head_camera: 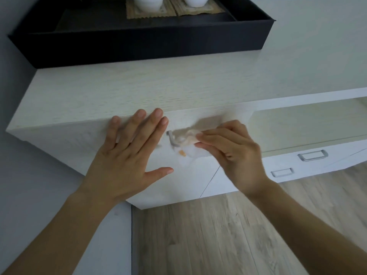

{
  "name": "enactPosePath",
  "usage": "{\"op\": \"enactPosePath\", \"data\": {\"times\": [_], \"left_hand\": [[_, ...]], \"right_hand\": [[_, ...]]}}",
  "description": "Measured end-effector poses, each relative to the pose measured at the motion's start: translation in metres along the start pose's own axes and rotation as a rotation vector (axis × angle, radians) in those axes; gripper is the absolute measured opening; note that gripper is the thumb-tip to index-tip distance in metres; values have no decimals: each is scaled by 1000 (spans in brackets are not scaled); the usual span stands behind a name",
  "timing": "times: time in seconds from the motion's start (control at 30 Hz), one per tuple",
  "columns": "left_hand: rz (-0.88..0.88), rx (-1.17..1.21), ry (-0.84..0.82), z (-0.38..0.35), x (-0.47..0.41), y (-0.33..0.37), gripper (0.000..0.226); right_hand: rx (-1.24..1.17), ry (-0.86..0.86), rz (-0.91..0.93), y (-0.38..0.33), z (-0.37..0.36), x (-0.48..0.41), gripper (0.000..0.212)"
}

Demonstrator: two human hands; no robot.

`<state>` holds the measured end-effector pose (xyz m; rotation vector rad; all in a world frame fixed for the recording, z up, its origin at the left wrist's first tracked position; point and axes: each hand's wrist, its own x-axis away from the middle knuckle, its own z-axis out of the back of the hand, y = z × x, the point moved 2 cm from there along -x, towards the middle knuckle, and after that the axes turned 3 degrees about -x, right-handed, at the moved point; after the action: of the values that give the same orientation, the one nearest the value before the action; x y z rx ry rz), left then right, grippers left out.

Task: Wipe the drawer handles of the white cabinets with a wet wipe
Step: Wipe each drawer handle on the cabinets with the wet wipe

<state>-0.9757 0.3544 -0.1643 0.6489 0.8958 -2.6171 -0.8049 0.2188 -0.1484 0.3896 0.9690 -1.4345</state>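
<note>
Fingers on wet wipe over handle

We look down on a pale, wood-grained surface that tops the left end of the white cabinets. Directly on it sits a black tray, placed toward the back, its front wall well back from the surface's front edge. To the right, lower down, an open shelf shows the same pale grain. The cabinets stand on a light wood-plank floor, beside a grey wall.
</note>
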Motion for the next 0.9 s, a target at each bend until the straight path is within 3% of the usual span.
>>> {"op": "enactPosePath", "data": {"times": [0.23,0.63,0.9], "left_hand": [[16,-2,10,-1,-1,2,91],[11,-58,-9,-4,-4,5,96],[16,-23,-28,0,-3,4,95]], "right_hand": [[46,39,-57,4,7,7,13],[1,11,9,-24,-31,-1,3],[43,-16,82,6,-1,6,12]]}}
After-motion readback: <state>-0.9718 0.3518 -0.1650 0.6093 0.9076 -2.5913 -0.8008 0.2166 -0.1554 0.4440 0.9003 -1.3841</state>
